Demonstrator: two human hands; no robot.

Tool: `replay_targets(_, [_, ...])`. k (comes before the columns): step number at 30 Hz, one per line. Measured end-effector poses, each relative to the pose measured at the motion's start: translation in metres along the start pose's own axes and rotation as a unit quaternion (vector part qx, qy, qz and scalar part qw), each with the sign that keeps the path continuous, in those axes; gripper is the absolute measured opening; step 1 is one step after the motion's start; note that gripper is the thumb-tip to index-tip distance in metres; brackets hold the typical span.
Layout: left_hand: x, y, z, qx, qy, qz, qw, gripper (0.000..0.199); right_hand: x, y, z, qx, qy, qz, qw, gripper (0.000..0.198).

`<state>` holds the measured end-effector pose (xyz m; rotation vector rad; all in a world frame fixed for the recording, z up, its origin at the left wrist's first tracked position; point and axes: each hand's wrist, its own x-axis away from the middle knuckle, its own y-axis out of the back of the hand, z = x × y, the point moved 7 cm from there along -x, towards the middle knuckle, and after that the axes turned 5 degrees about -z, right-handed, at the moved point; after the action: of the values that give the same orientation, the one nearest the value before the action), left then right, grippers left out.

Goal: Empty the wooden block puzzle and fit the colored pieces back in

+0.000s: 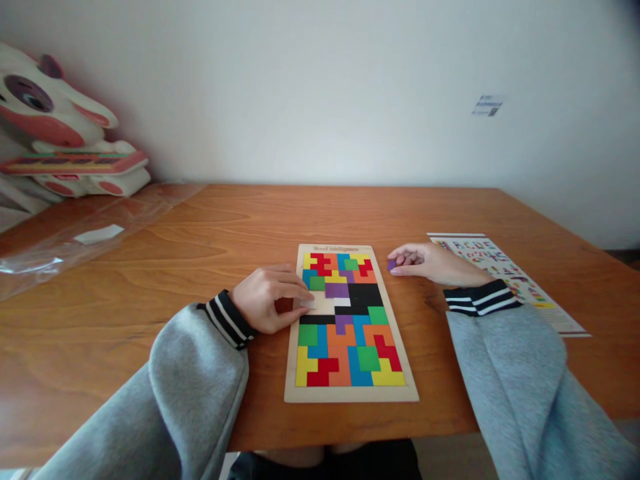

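A wooden block puzzle board (351, 395) lies in front of me, mostly filled with coloured pieces and with "Wood Intelligence" printed at its top. My left hand (270, 298) reaches over its left edge, thumb and fingertips closed on a small white puzzle piece (308, 304). Bare pale wood (325, 306) shows beside that piece. Around this gap sit a purple piece (337, 291), a small white block (342, 303) and black pieces (365, 293). Off the board to the right, my right hand (425, 261) pinches a small purple puzzle piece (391, 265), partly covered by the fingers.
A printed pattern sheet (510, 277) lies on the brown wooden table (240, 220), partly under my right forearm. At the left stand a cow-shaped toy keyboard (75, 163) and a clear plastic bag (65, 247). A white wall (310, 93) rises behind the table.
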<state>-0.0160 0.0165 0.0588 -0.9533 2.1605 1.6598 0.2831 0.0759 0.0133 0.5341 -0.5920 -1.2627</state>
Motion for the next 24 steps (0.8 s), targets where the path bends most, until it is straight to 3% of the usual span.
replay_targets(5, [0.0,-0.003,0.002,0.024,0.015,0.005,1.0,0.014,0.0,0.007,-0.009,0.016,-0.022,-0.025,0.999,0.04])
replay_targets(17, [-0.004,0.002,-0.004,0.058,0.035,-0.01,0.998,0.009,-0.004,0.003,-0.018,-0.044,-0.026,-0.016,0.999,0.041])
replay_targets(24, [-0.003,0.007,0.002,-0.017,0.03,-0.029,0.999,0.016,-0.005,0.003,-0.018,-0.035,-0.021,-0.03,0.999,0.047])
